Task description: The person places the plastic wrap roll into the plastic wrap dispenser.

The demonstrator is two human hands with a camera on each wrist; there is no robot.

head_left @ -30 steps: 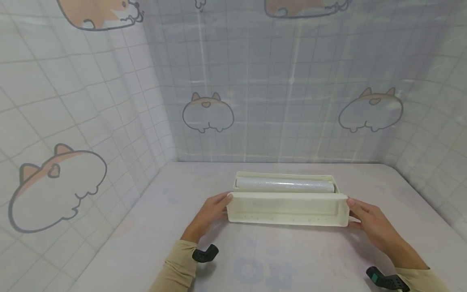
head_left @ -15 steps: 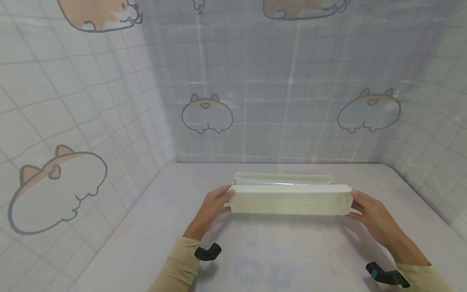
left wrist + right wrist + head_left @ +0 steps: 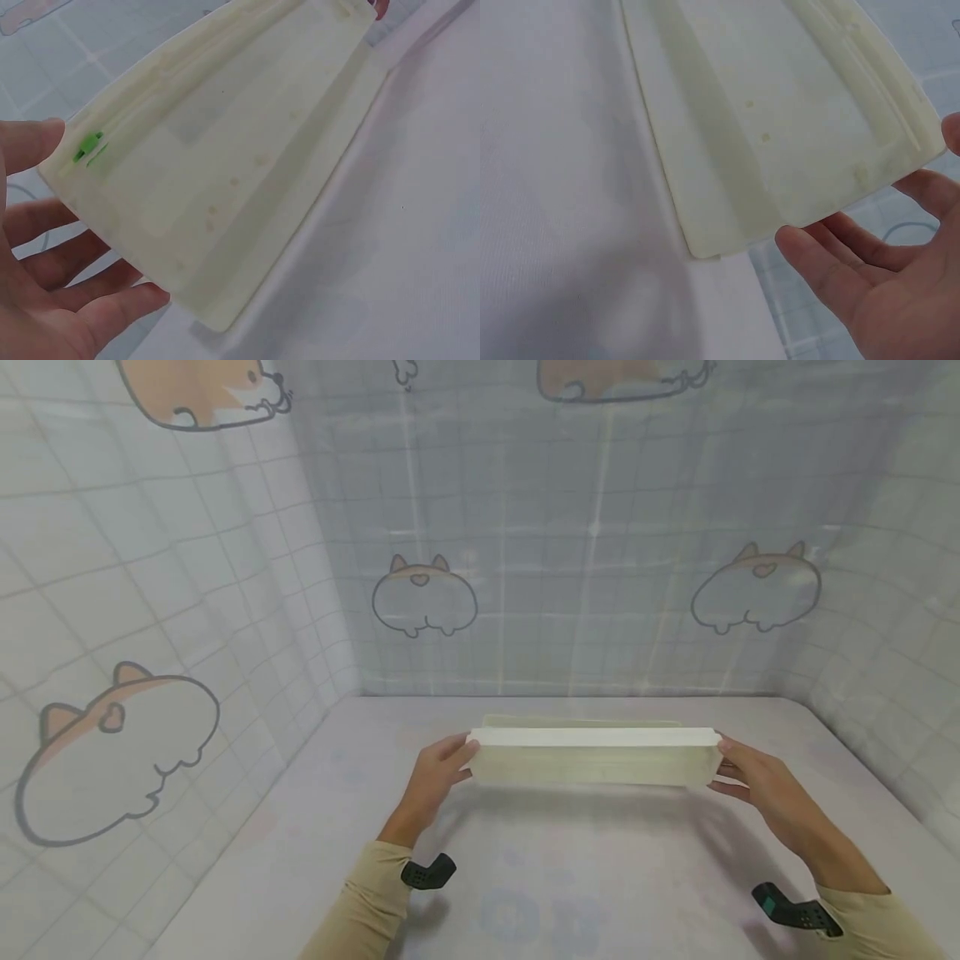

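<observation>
Left hand (image 3: 435,774) at nine o'clock, right hand (image 3: 767,792) at three, fingers (image 3: 124,306) pinch the cream lid (image 3: 595,765) by its ends, ideal for seemingly light, stiff plastic!

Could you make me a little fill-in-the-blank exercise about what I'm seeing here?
1. The number of pale panels held between the left hand and right hand is ____.
2. The bright mark near the left thumb is coloured ____.
3. The device at the left wrist is coloured ____.

Missing words: one; green; black.
</observation>
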